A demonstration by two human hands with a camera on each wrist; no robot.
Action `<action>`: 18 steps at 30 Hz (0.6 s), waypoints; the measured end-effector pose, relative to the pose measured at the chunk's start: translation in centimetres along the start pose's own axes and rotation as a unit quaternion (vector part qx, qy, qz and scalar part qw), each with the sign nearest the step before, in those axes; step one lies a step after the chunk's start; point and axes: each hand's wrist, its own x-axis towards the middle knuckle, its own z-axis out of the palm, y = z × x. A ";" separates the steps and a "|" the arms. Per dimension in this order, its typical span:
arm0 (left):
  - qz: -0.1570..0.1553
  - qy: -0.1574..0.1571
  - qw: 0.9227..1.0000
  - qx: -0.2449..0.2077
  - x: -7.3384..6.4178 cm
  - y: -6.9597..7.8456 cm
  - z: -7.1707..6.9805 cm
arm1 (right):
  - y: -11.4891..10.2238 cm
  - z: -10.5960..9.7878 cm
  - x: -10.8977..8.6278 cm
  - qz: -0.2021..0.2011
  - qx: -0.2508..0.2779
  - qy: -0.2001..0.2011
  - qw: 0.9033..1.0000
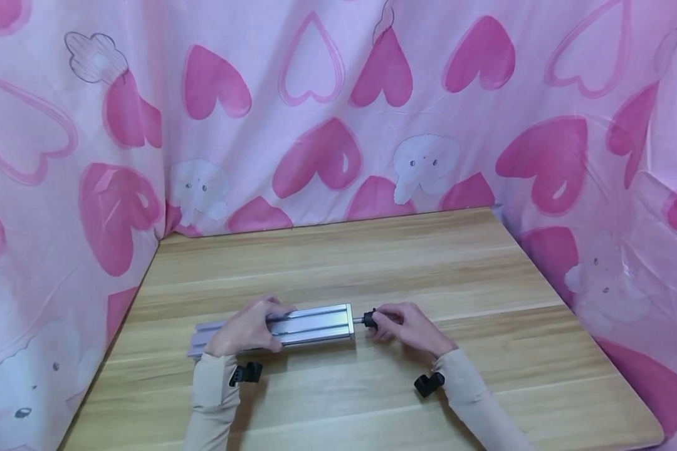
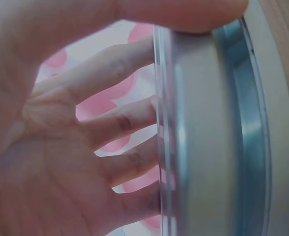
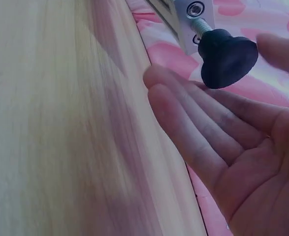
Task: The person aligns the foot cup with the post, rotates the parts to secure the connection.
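A silver aluminium profile (image 1: 313, 326) with long grooves lies across the middle of the table in the head view. My left hand (image 1: 248, 326) grips it from above near its left part, thumb on the near side and fingers on the far side. From the profile's right end plate (image 3: 187, 32) sticks out a threaded rod (image 3: 200, 27) that carries a black foot (image 3: 228, 59) with a round, flared base. My right hand (image 1: 409, 326) holds this foot between thumb and forefinger; the other fingers stretch out below it. Part of the forefinger is hidden behind the foot.
The wood-grain table (image 1: 327, 263) extends around the profile on all sides. Pink cloth (image 1: 316, 113) printed with hearts hangs behind the table and along both sides. A black camera mount (image 1: 429, 384) sits on each wrist.
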 end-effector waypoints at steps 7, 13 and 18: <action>-0.005 0.000 1.000 -0.007 0.1 0.1 -0.2 | 0.1 0.0 -0.4 -0.075 0.014 0.031 0.997; 0.003 -0.001 1.000 -0.003 0.2 0.1 -0.2 | -0.2 -0.1 -0.3 -0.087 0.032 0.036 0.995; 0.004 0.000 1.000 -0.001 0.1 0.3 -0.2 | -0.5 -0.3 -0.3 -0.069 -0.003 0.041 0.997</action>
